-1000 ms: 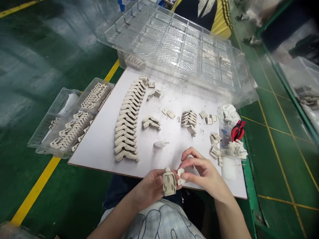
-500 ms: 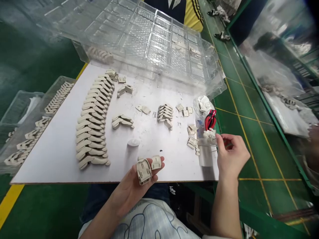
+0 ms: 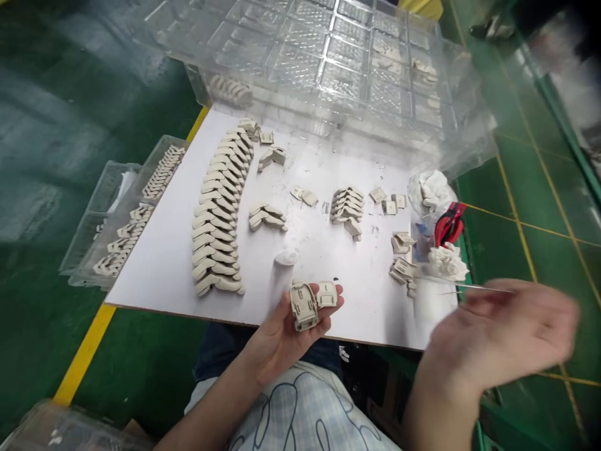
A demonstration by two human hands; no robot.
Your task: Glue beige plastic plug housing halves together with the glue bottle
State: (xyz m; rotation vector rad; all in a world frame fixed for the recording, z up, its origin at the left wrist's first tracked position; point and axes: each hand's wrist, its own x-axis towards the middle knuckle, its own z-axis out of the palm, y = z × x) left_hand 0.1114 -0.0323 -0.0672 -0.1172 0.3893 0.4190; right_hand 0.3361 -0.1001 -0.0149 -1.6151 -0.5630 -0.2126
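In my left hand [image 3: 300, 326], palm up with the fingers curled, lie two beige plastic pieces. The larger is a hollow shell-like part [image 3: 303, 306] with slots, its inner side up. Beside it a smaller, flatter beige piece [image 3: 327, 294] rests on the fingertips. My right hand [image 3: 504, 338], smeared by motion, is off the table's right edge. From its fingers a thin metal rod [image 3: 488, 289] points left, passing under a crumpled white wad [image 3: 448, 262]; the kind of tool cannot be made out.
A long curved row of beige parts [image 3: 220, 213] stands on the white table [image 3: 310, 250], with a shorter row [image 3: 347, 210] and loose pieces around. Red-handled pliers [image 3: 449, 225] lie at right. A clear compartment tray [image 3: 328, 62] spans the back; clear boxes [image 3: 141, 219] stand left.
My right hand has moved right and toward me, away from the white wad, and the thin rod now shows. The view has shifted left; my left hand keeps both pieces.
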